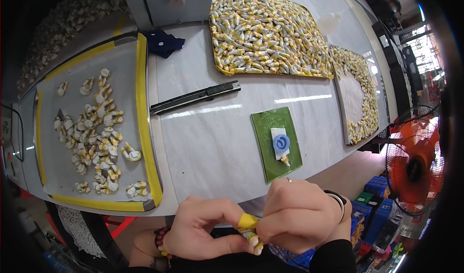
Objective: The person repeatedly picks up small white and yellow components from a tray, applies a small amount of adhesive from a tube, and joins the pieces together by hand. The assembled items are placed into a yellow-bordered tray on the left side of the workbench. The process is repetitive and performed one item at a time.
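Note:
My left hand (203, 229) and my right hand (299, 215) meet at the lower middle, close to my body. Both are closed, fingertips pinching a small bundle of white-and-yellow pieces (251, 238) between them. A bright yellow patch (248, 221) covers the left index fingertip; whether it is tape or a finger cover I cannot tell. The fingers hide most of the bundle. Just beyond my right hand lies a green mat (270, 120). On it rests a white block (278, 132) with a blue ring-shaped part (281, 143) on top and a small yellow-tipped piece (285, 161) at its near end.
At left, a yellow-taped tray (50, 176) holds scattered white-and-yellow bundles (92, 137). A black utility knife (195, 97) lies mid-table. Behind are a full tray of similar pieces (266, 36) and a part-filled tray (353, 99). A dark cloth (164, 43) and an orange fan (415, 164) are also visible.

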Motion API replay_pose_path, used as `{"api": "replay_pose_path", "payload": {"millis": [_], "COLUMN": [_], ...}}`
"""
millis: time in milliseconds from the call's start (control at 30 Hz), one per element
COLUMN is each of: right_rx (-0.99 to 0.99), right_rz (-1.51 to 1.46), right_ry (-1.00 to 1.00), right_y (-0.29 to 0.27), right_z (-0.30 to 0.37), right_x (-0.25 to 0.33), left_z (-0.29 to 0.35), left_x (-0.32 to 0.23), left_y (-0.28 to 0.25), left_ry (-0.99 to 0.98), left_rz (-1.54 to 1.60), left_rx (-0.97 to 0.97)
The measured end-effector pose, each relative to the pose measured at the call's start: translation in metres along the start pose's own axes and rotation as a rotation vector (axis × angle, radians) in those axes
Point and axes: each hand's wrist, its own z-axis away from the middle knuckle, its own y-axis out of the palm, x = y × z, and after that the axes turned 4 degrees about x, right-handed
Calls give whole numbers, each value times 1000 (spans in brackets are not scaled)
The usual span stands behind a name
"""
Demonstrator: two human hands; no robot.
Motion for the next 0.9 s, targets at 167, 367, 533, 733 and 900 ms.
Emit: {"api": "replay_pose_path", "payload": {"millis": [167,367,533,733,900], "right_rx": [24,-201,-237,-241,-298], "right_rz": [83,150,215,275,312], "right_ry": [-82,7,29,-7,66], "right_y": [2,-2,-8,-11,-22], "right_z": [-3,22,27,30,49], "right_x": [-1,0,-5,0,0], "left_z": [5,34,21,-34,-55], "left_x": [-32,-132,-187,-237,-222], "left_y": [-3,-36,-79,-229,-268], "left_ry": [-28,86,-206,-296,-215], "left_rz": [-382,-1765,-1845,-1889,-2090], "left_rx": [-49,-311,-338,-700,-800]}}
